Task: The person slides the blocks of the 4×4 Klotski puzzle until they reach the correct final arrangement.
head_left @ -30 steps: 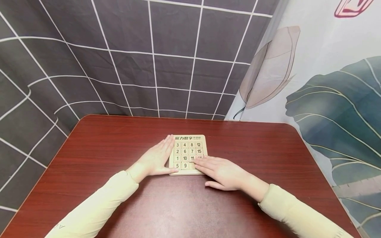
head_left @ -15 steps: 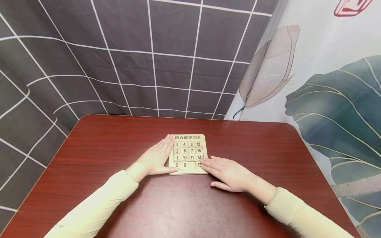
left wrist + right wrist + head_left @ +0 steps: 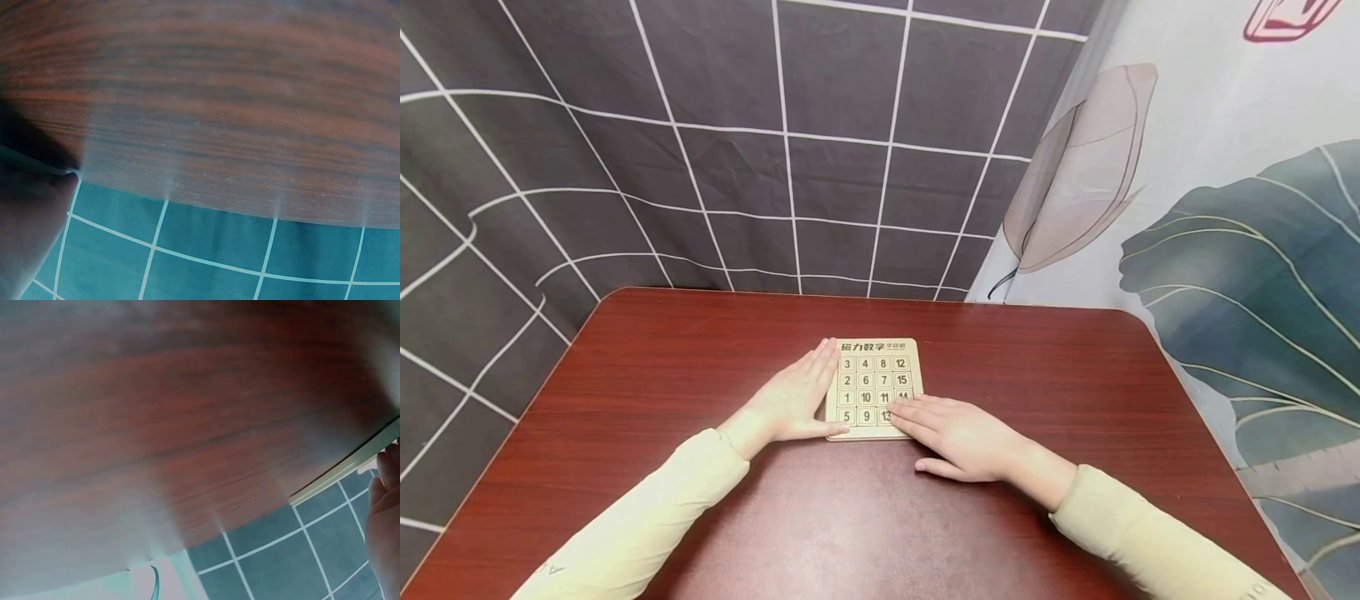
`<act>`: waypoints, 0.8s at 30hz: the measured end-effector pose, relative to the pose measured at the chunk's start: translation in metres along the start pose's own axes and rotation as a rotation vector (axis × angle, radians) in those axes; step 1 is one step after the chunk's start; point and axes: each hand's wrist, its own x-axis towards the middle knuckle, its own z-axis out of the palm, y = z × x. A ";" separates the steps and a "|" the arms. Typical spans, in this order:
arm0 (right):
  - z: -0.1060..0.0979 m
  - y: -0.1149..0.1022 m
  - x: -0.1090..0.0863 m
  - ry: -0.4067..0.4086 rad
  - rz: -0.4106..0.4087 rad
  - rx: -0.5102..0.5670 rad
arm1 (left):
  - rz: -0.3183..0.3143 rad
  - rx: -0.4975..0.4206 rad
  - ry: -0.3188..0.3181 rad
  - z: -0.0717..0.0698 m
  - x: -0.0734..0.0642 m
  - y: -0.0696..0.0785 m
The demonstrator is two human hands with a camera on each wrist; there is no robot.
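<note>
A pale wooden number slide puzzle (image 3: 874, 433) lies flat on the table, with dark characters along its top. Square number tiles fill its rows, and the 13 tile (image 3: 886, 416) sits third in the bottom row. My left hand (image 3: 793, 396) lies along the puzzle's left side, fingers straight up the edge and thumb across the lower left corner. My right hand (image 3: 962, 437) reaches over the lower right corner with straight fingers touching the tiles. Those fingers hide the bottom right slot and part of the 14 tile (image 3: 903, 396). Its thumb rests apart, over the table.
The reddish brown table (image 3: 1045, 358) extends around the puzzle on all sides. Behind it hangs a dark grey cloth (image 3: 835, 175) with white grid lines. A white curtain (image 3: 1210, 108) with leaf prints hangs at the right.
My right hand drew back right, uncovering the 13 tile in the bottom right slot, then moved left. The 13 tile slid left into the gap beside 9. My left hand stayed still.
</note>
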 end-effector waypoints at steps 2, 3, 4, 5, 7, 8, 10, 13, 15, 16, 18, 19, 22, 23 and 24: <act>-0.001 0.000 0.001 -0.005 -0.004 -0.007 | 0.001 0.001 0.001 0.000 0.000 0.001; -0.001 0.000 0.002 -0.007 -0.005 -0.005 | 0.000 0.000 0.001 0.000 0.000 0.001; -0.001 0.000 0.002 -0.010 -0.006 -0.008 | -0.001 -0.001 0.000 0.000 0.000 0.001; -0.002 0.001 0.002 -0.013 -0.003 -0.008 | -0.001 -0.002 0.000 0.000 0.000 0.001; -0.003 0.002 0.001 -0.020 0.006 -0.004 | -0.001 -0.002 -0.003 0.000 0.000 0.001; -0.004 0.004 0.000 -0.024 0.016 0.000 | 0.000 -0.001 -0.004 0.000 0.000 0.001; -0.004 0.007 -0.001 -0.031 0.039 0.004 | 0.000 0.001 -0.006 0.000 0.001 0.001; -0.005 0.012 -0.004 -0.040 0.074 0.014 | -0.001 0.002 -0.010 0.000 0.001 0.000; -0.004 0.016 -0.006 -0.040 0.089 0.021 | -0.004 0.001 -0.012 0.000 0.001 0.001; -0.003 0.017 -0.007 -0.039 0.092 0.022 | -0.004 0.001 -0.012 0.000 0.001 0.001; -0.001 0.019 -0.008 -0.033 0.091 0.024 | -0.006 0.000 -0.013 -0.001 0.001 0.001; -0.001 0.019 -0.008 -0.030 0.091 0.025 | -0.006 0.000 -0.014 -0.001 0.001 0.001; 0.000 0.019 -0.008 -0.032 0.093 0.025 | -0.005 -0.001 -0.010 -0.002 0.000 0.001; 0.000 0.019 -0.008 -0.035 0.093 0.021 | -0.005 -0.003 -0.009 -0.002 0.000 0.001; 0.000 0.018 -0.008 -0.040 0.093 0.018 | -0.005 -0.006 -0.007 -0.002 0.000 0.001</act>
